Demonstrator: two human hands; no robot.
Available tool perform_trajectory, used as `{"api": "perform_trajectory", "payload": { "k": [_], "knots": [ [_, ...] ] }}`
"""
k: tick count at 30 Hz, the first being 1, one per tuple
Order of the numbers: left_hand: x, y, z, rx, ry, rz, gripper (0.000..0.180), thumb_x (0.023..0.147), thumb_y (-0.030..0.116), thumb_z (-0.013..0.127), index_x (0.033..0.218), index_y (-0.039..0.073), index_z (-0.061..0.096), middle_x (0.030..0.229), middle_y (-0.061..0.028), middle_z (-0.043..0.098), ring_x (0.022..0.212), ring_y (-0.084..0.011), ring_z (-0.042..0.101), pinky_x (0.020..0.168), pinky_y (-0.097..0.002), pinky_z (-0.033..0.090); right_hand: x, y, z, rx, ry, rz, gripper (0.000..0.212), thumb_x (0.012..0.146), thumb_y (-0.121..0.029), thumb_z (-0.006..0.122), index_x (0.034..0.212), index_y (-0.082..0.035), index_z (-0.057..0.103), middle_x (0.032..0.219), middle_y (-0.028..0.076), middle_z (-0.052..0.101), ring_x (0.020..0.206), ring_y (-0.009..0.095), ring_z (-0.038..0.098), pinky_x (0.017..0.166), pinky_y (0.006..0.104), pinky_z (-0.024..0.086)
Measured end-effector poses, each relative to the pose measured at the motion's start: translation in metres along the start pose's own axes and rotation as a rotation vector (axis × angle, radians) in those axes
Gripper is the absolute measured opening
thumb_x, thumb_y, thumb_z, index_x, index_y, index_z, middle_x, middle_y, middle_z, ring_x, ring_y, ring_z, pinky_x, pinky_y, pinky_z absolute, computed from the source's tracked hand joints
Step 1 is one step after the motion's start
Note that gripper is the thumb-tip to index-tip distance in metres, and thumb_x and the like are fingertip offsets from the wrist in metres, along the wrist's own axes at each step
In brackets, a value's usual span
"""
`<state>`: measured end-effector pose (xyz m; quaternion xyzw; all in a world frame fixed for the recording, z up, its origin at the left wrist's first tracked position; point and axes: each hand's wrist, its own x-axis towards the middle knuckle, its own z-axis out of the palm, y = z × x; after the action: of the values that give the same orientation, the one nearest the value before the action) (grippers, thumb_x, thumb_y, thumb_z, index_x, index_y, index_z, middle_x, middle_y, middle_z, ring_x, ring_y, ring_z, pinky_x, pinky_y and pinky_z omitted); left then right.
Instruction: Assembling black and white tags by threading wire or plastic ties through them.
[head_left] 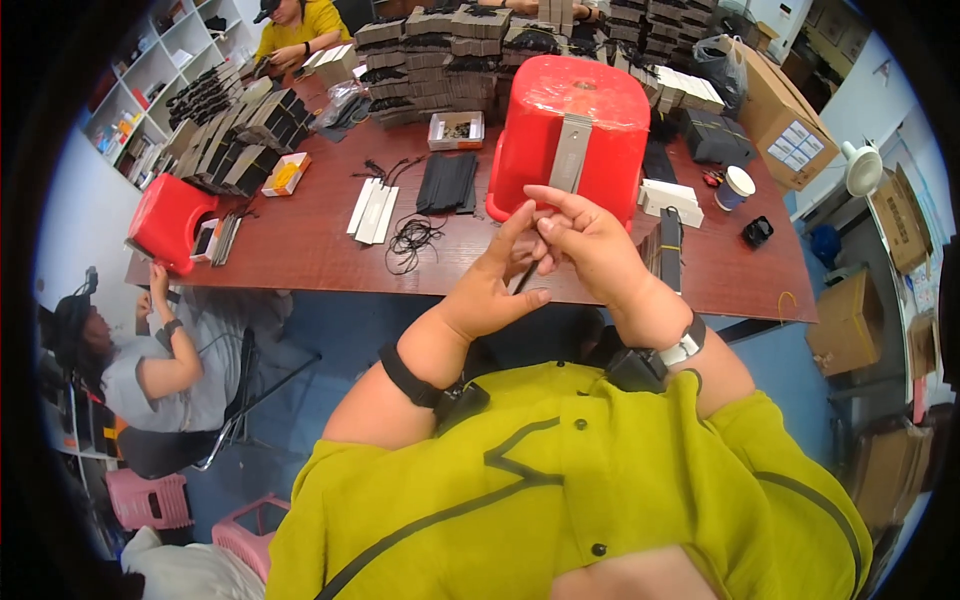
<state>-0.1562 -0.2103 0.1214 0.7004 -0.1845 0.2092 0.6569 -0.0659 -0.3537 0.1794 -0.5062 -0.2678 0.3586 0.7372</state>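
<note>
My left hand (pixel 488 288) and my right hand (pixel 605 255) meet in front of a red plastic stool (pixel 615 120) on the table. A thin black strip (pixel 525 278) runs down between them; its upper part is hidden by the fingers. My left fingers close toward the right ones, the thumb pointing right. The right thumb and fingers are pinched together, while its index finger reaches left. A grey flat bar (pixel 571 152) with a hole lies against the stool, just beyond my hands. Left of them lie loose black cords (pixel 414 245) and a stack of black strips (pixel 448 183).
White strips with cords (pixel 373 211), a box of small parts (pixel 456 131) and a paper cup (pixel 736 187) stand on the table (pixel 330 240). Stacked grey bundles (pixel 430 60) line the back. One co-worker (pixel 170 350) sits at left, another (pixel 300 30) at far left.
</note>
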Motion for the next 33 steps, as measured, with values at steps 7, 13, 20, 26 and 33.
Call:
{"api": "perform_trajectory", "payload": {
  "k": [7,13,20,26,33],
  "knots": [
    [-0.004,0.003,-0.006,0.358,-0.044,-0.113,0.060,0.076,-0.011,0.055,0.128,0.011,0.038,0.114,-0.0106,0.040,0.096,-0.0222,0.054,0.082,-0.0305,0.044,-0.005,0.014,-0.007,-0.270,0.369,-0.203,0.030,0.090,-0.010,0.056,0.118,0.000,0.051,0.073,0.005,0.065,0.064,0.008,0.058,0.060,0.0203,0.046],
    [0.003,0.018,-0.006,0.594,-0.165,-0.123,0.040,0.083,0.001,0.057,0.122,0.005,0.049,0.105,-0.0161,0.054,0.095,-0.0308,0.054,0.085,-0.0328,0.043,-0.008,0.007,-0.026,-0.066,0.593,-0.428,0.020,0.090,-0.010,0.056,0.108,-0.002,0.052,0.072,0.006,0.066,0.066,0.009,0.059,0.062,0.0212,0.046],
    [0.001,0.013,-0.009,0.743,-0.185,-0.118,0.039,0.088,0.021,0.058,0.121,0.004,0.049,0.107,-0.0198,0.058,0.098,-0.0354,0.056,0.085,-0.0364,0.044,-0.010,0.004,-0.044,0.007,0.648,-0.532,0.023,0.090,-0.011,0.058,0.110,-0.003,0.049,0.073,0.008,0.066,0.069,0.013,0.062,0.064,0.0233,0.048],
    [0.008,0.019,-0.001,0.705,-0.207,-0.272,0.039,0.087,0.024,0.060,0.119,0.003,0.051,0.105,-0.0191,0.057,0.099,-0.0347,0.055,0.083,-0.0368,0.044,-0.019,-0.004,-0.065,-0.064,0.685,-0.440,0.026,0.089,-0.011,0.058,0.112,-0.002,0.049,0.074,0.008,0.067,0.068,0.012,0.061,0.064,0.0234,0.047],
    [-0.003,-0.046,-0.005,1.014,-0.129,-0.449,0.052,0.075,0.023,0.070,0.120,0.004,0.051,0.106,-0.0206,0.053,0.095,-0.0387,0.054,0.085,-0.0410,0.045,-0.044,-0.038,-0.067,-0.286,0.574,-0.408,0.022,0.087,-0.009,0.060,0.107,-0.001,0.057,0.096,0.005,0.061,0.090,0.011,0.056,0.081,0.0234,0.043]
  ]
}}
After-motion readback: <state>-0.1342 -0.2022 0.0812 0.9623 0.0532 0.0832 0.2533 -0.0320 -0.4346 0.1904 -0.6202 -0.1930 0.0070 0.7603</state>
